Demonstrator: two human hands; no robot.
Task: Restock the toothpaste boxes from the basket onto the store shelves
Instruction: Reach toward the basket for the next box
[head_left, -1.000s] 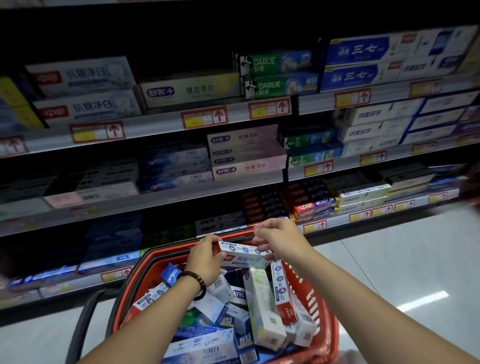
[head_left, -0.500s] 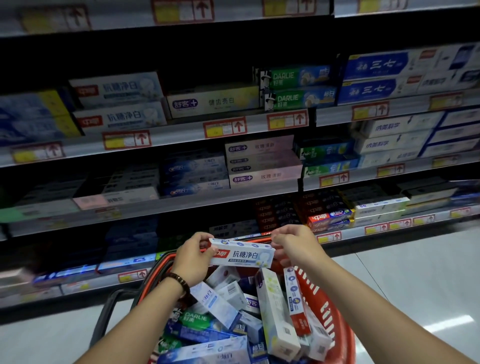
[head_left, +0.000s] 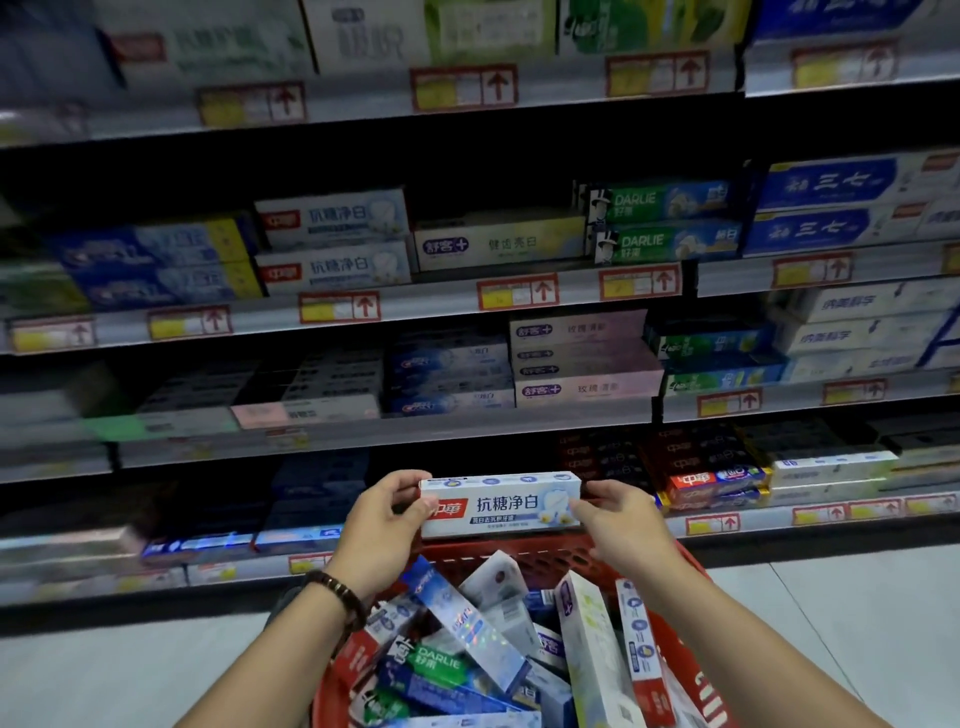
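"How many hands?"
"Two: left hand, right hand. One held box, one red basket."
"Centre of frame?"
"Two stacked white boxes, two green Darlie boxes."

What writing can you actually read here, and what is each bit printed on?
"中華 抗糖净白": the held box, gripped by the left hand and right hand; also on the stacked shelf boxes.
"DARLIE": the green shelf boxes and a green box in the basket.
"舒客 健齿亮白": the pale shelf box.
"三七": the blue shelf boxes.
Price tags: too blurred to read.
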